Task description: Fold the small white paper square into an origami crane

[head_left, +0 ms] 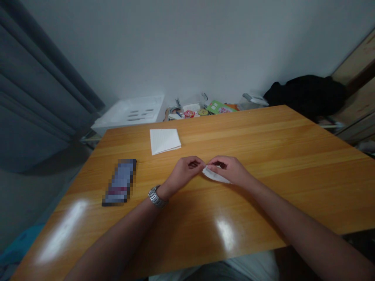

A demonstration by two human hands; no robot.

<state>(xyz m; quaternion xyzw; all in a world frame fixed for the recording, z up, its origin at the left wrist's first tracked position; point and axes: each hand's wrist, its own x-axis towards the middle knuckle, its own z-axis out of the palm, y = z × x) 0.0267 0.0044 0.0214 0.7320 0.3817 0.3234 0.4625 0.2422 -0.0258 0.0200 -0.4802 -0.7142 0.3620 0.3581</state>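
A small piece of white paper (216, 176) is held just above the wooden table (263, 144), mostly below and behind my right hand. My left hand (187, 171), with a metal watch (157, 196) on its wrist, pinches the paper's upper left corner between thumb and fingers. Right beside it, my right hand (230, 169) has its thumb and fingertips closed on the same paper. The two sets of fingertips almost meet. Part of the paper is hidden by my right hand.
A stack of white paper (165, 141) lies toward the table's back. At left is a phone (120, 183), its screen blurred. Past the far edge are a white plastic tray (137, 111), a green booklet (219, 107), clutter and black cloth (307, 93). A grey curtain (38, 78) hangs left.
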